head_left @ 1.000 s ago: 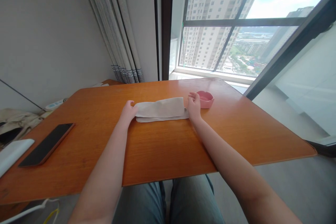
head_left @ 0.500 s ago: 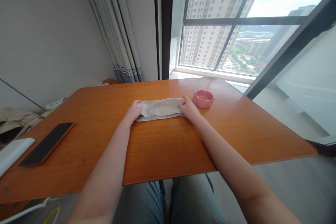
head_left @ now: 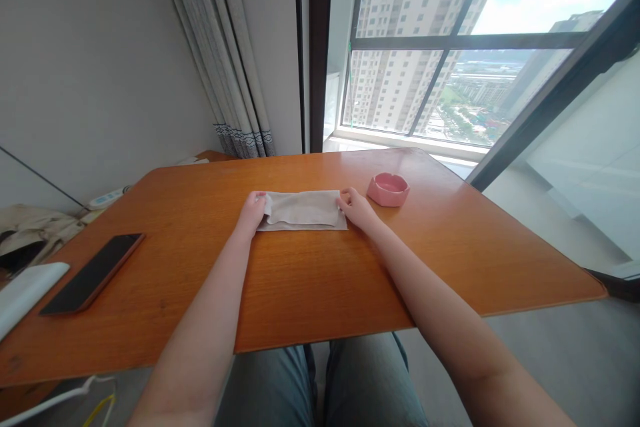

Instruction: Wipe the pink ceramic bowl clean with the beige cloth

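A light grey cloth [head_left: 304,208] lies folded in a wide strip on the wooden table [head_left: 320,280], its upper layer stopping short of the lower layer's near edge. At its left end my left hand [head_left: 253,212] pinches the cloth, fingers closed. My right hand [head_left: 356,207] grips the upper right corner between thumb and fingers. Just beyond my right hand stands a pink ashtray-like bowl [head_left: 389,190] with a notched rim, apart from the hand.
A dark phone [head_left: 93,273] lies on the left of the table beside a white object [head_left: 31,293]. White and yellow cables [head_left: 95,393] hang below the left front edge. Behind the table are a grey curtain [head_left: 220,53] and a large window [head_left: 425,47].
The upper layer of the cloth has come down flatter and straighter over the lower one. Both hands have shifted slightly left, still at the cloth's ends.
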`<state>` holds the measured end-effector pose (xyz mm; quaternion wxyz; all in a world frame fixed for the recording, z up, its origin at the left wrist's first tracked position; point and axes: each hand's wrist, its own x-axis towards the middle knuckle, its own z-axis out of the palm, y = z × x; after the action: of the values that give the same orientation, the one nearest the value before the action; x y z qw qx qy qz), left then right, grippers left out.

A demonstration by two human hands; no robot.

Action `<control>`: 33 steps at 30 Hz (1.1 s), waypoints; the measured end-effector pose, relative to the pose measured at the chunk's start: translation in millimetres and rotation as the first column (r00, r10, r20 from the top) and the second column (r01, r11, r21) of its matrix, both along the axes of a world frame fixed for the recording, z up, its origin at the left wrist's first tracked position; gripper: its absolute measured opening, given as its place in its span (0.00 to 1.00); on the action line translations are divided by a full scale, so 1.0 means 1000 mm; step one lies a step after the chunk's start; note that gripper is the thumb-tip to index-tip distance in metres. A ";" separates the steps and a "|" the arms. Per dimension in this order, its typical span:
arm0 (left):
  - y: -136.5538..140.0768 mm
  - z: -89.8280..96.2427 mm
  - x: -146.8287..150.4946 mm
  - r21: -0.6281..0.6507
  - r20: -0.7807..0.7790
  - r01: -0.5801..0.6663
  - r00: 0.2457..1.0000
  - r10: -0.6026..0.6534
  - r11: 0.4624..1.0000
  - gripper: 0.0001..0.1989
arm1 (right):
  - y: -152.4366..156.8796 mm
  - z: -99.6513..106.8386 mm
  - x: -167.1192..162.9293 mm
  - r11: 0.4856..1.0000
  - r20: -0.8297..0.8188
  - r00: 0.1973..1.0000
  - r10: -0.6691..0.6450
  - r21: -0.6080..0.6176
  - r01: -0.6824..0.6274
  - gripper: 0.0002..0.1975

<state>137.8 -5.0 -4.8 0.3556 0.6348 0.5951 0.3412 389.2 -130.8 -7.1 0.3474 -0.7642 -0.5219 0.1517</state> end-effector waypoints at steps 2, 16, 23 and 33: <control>0.004 -0.003 0.000 -0.032 0.017 0.019 1.000 -0.019 0.999 0.19 | -0.001 -0.001 -0.004 0.997 -0.050 0.997 0.066 -0.030 -0.067 0.25; -0.002 0.006 -0.009 0.031 -0.167 0.192 0.969 -0.184 0.981 0.19 | -0.006 0.015 -0.012 0.969 -0.123 0.990 -0.070 0.226 0.097 0.18; -0.001 0.009 -0.010 -0.024 -0.131 0.192 0.972 -0.193 0.981 0.21 | -0.009 0.019 -0.026 0.974 -0.672 0.731 -0.118 -0.223 -0.048 0.20; -0.007 0.015 -0.015 0.035 -0.540 0.186 0.830 -0.138 0.982 0.18 | 0.004 -0.002 -0.004 0.985 -0.100 0.987 -0.129 0.106 0.140 0.19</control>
<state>122.8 -12.4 10.6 0.1757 0.7674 0.5995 0.1445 385.4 -127.1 -9.4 0.4231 -0.7691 -0.4601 0.1335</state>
